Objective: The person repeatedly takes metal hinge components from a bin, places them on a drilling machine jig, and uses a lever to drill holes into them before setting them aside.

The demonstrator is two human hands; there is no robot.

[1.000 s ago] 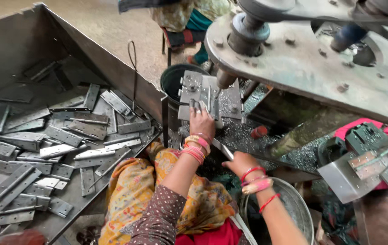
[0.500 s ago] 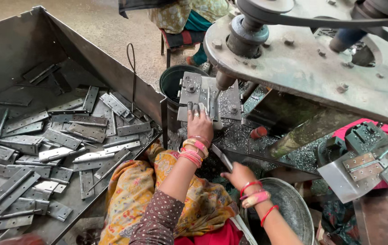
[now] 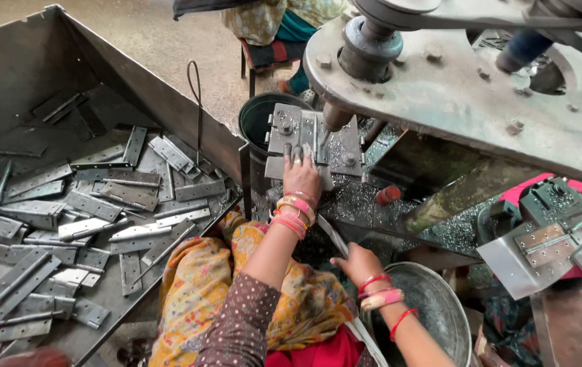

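Note:
My left hand (image 3: 300,175) reaches forward onto the die block (image 3: 315,136) of a press, just left of the round punch (image 3: 337,115). Its fingers lie over a flat grey hinge plate (image 3: 274,168) and hold it on the block. My right hand (image 3: 355,262) is lower and nearer to me, closed around a long flat metal bar (image 3: 330,234) that runs diagonally past my lap. Both wrists wear pink and red bangles. My lap is covered in yellow patterned cloth (image 3: 202,285).
A big steel bin (image 3: 26,61) on the left holds several grey hinge plates (image 3: 94,204). A dark bucket (image 3: 257,119) stands behind the die. A round metal basin (image 3: 440,306) sits by my right forearm. The heavy press frame (image 3: 468,95) overhangs on the right; a person sits beyond (image 3: 270,20).
My right hand has slid a little lower and closer to me along the bar. My left hand has stayed on the die block.

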